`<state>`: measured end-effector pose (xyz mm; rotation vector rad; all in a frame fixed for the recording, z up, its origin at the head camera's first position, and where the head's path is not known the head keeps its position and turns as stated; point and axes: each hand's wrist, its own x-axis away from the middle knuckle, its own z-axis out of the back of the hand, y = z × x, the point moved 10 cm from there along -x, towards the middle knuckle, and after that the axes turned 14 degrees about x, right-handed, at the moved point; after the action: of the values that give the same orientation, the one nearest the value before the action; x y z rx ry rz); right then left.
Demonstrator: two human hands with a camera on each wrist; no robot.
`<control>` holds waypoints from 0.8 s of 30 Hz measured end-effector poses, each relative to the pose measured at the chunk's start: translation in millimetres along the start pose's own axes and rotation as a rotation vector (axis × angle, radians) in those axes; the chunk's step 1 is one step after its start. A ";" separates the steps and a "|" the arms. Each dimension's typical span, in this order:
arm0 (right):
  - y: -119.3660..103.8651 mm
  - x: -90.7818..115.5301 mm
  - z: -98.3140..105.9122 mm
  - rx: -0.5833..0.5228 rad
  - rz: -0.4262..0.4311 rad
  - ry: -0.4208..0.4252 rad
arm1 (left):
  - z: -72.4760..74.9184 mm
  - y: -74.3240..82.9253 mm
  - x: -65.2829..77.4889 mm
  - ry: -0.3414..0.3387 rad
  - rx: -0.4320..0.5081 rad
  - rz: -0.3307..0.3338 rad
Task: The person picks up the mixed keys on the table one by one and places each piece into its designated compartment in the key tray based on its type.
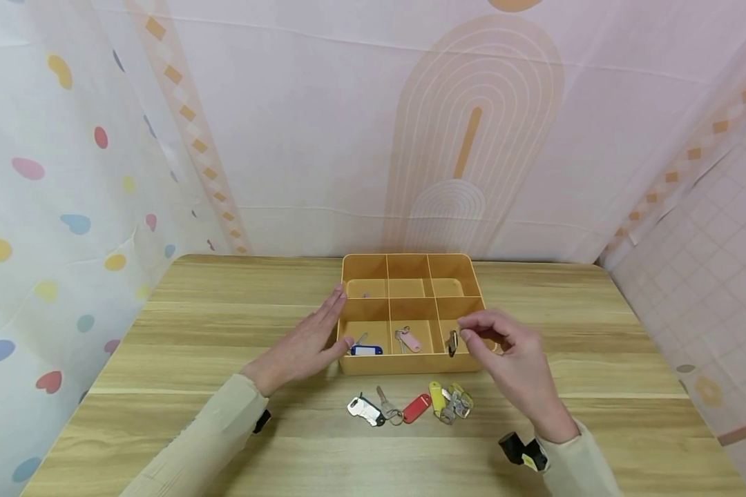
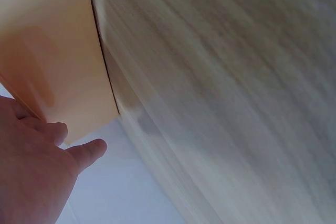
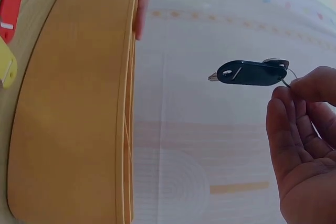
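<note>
My right hand (image 1: 512, 352) pinches the ring of a key with a dark tag (image 3: 251, 73) between thumb and fingertips. The key and tag (image 1: 452, 343) hang over the front right compartment of a yellow-orange divided box (image 1: 410, 364). Along the box's left side lies my left hand (image 1: 298, 353), fingers extended at the rim and thumb by the front left corner. A key with a blue tag (image 1: 366, 350) lies in the front left compartment, and one with a pink tag (image 1: 410, 339) in the front middle.
On the wooden table (image 1: 236, 304) before the box lie keys with a red tag (image 1: 417, 408), a yellow tag (image 1: 436, 398), another yellow tag (image 1: 464, 398), and a key by a dark tag (image 1: 365, 410). A patterned cloth (image 1: 323, 138) hangs behind the table.
</note>
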<state>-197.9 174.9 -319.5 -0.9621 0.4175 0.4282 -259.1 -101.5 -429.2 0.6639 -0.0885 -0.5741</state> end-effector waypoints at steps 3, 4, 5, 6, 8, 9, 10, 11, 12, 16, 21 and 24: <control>4.0 -1.9 5.4 0.008 -0.014 0.022 | 0.0 -0.5 0.0 -0.002 0.004 0.005; 5.3 -2.5 6.7 0.012 -0.018 0.029 | 0.1 -0.5 0.2 -0.001 0.004 0.006; 6.9 -3.0 7.8 0.012 -0.024 0.034 | 0.2 -0.5 0.3 -0.001 0.006 0.007; 8.6 -3.4 8.7 0.013 -0.030 0.038 | 0.3 -0.4 0.4 0.000 0.007 0.008; 12.1 -4.3 10.3 0.014 -0.043 0.047 | 0.6 -0.1 0.7 0.001 0.007 0.009; 14.2 -4.7 11.1 0.017 -0.051 0.051 | 0.7 0.0 0.9 0.002 0.007 0.010; 16.3 -5.1 11.7 0.022 -0.059 0.055 | 1.0 0.3 1.0 0.004 0.007 0.009; 18.9 -5.5 12.1 0.026 -0.069 0.057 | 1.2 0.5 1.1 0.004 0.009 0.010; 21.5 -6.1 12.7 0.033 -0.079 0.059 | 1.2 0.6 1.3 0.004 0.009 0.011; 34.0 -8.9 13.9 0.056 -0.122 0.057 | 1.0 1.5 1.3 0.005 0.012 0.010; 56.8 -9.9 12.8 0.073 -0.205 0.032 | 0.5 1.6 0.5 0.003 0.016 0.007; 71.5 -9.5 10.5 0.070 -0.251 0.016 | 0.3 1.4 -0.2 -0.001 0.014 0.006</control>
<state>-241.7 218.2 -358.5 -0.9365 0.3193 0.1777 -258.7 -100.6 -428.1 0.6761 -0.0958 -0.5684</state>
